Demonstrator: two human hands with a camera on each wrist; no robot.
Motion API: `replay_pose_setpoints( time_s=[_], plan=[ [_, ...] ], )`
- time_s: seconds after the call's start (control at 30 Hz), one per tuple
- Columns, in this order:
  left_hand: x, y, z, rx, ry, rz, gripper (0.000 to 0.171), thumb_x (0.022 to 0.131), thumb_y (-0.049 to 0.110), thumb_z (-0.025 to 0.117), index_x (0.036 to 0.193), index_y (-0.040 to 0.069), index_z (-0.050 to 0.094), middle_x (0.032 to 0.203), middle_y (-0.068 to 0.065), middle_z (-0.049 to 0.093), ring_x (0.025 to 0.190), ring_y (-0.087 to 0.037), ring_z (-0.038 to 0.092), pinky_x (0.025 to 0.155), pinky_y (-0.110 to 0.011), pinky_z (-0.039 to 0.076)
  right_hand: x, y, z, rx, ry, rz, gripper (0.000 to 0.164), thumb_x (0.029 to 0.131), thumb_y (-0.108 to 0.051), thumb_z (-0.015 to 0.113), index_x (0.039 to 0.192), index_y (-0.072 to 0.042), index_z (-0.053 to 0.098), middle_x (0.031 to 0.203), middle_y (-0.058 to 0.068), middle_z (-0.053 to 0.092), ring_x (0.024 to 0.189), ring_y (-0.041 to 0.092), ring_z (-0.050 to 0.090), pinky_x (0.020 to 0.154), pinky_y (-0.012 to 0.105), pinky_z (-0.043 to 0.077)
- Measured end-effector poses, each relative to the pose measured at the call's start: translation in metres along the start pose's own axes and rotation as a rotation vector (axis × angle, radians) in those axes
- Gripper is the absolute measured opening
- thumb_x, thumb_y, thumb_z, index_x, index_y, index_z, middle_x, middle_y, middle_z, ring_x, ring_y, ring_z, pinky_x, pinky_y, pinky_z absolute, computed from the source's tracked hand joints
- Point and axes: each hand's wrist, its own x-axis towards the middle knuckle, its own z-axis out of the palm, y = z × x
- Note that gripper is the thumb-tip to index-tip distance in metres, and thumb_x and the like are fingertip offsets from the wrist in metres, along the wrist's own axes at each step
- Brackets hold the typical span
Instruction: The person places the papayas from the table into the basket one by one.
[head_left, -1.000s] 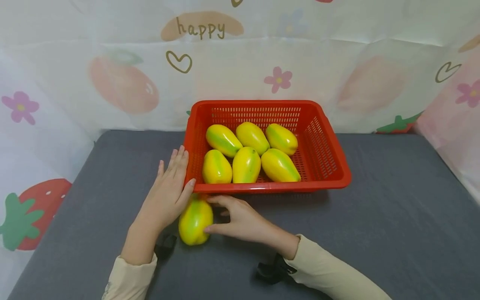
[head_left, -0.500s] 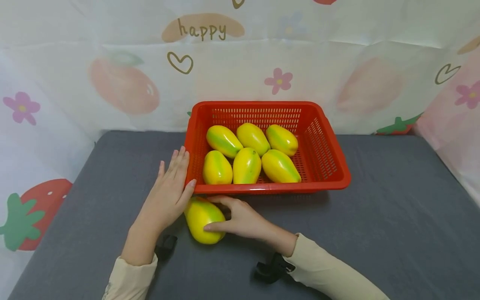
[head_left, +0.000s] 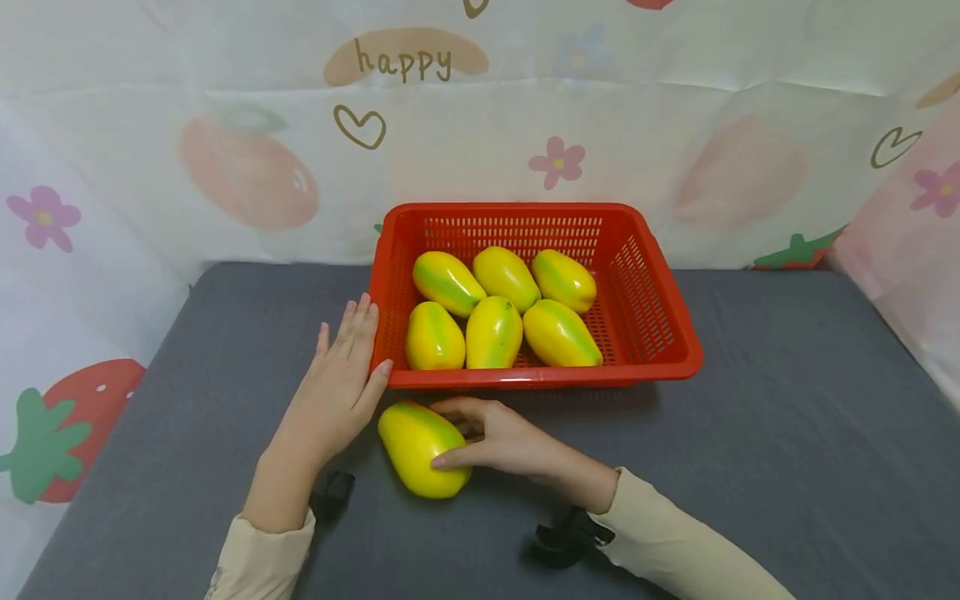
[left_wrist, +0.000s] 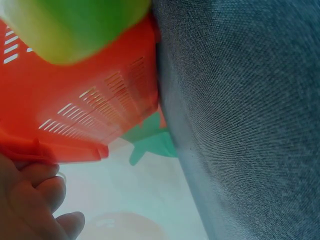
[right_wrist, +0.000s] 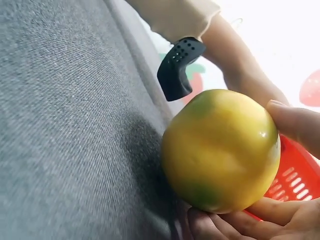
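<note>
In the head view a yellow-green papaya (head_left: 422, 450) is in front of the red plastic basket (head_left: 543, 377). My right hand (head_left: 502, 442) holds it from the right side, thumb on the near face and fingers behind. The right wrist view shows the papaya's rounded end (right_wrist: 220, 150) between thumb and fingers, over the cloth; I cannot tell whether it touches the cloth. My left hand (head_left: 333, 375) lies with straight fingers against the basket's left side, its thumb at the front corner. Several papayas (head_left: 493, 332) lie in two rows inside the basket.
The grey cloth-covered table (head_left: 765, 433) spreads around the basket. A printed backdrop (head_left: 465, 150) rises just behind it. Black wrist-worn devices (head_left: 566, 540) hang under both wrists, near the cloth.
The papaya has moved right and slightly toward me, its narrow end now tilted to the left, with my right hand on it. My left hand and the basket have stayed in place.
</note>
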Motion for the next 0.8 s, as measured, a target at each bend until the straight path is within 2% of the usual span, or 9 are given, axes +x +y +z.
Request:
replay_pose_setpoints(
  time_s=[0.3,0.57,0.8],
  plan=[
    [0.000,0.001,0.000,0.008,-0.011,-0.007,0.068,0.097,0.027,0.044,0.150,-0.001,0.011,0.156,-0.015,0.010,0.144,-0.029,0.006,0.112,-0.055,0.005,-0.019,0.000,-0.014,0.030,-0.002,-0.005,0.062,0.083,-0.020,0.073,0.136,-0.002,0.047,0.128,0.010,0.056,0.106,0.019,0.058,0.086,0.029,0.050],
    [0.000,0.001,0.001,0.015,-0.018,-0.013,0.069,0.098,0.029,0.044,0.150,0.000,0.010,0.157,-0.014,0.009,0.144,-0.028,0.005,0.112,-0.054,0.004,-0.041,-0.013,-0.026,0.042,-0.019,0.020,0.065,0.082,-0.022,0.074,0.138,-0.007,0.046,0.131,0.006,0.054,0.111,0.020,0.055,0.091,0.033,0.048],
    [0.000,0.000,0.001,0.016,-0.008,-0.016,0.070,0.097,0.029,0.045,0.150,0.001,0.010,0.157,-0.014,0.009,0.144,-0.029,0.006,0.112,-0.054,0.004,-0.059,-0.025,-0.038,0.097,-0.051,-0.024,0.062,0.083,-0.018,0.072,0.139,-0.012,0.045,0.134,0.005,0.052,0.114,0.023,0.053,0.094,0.037,0.047]
  ],
)
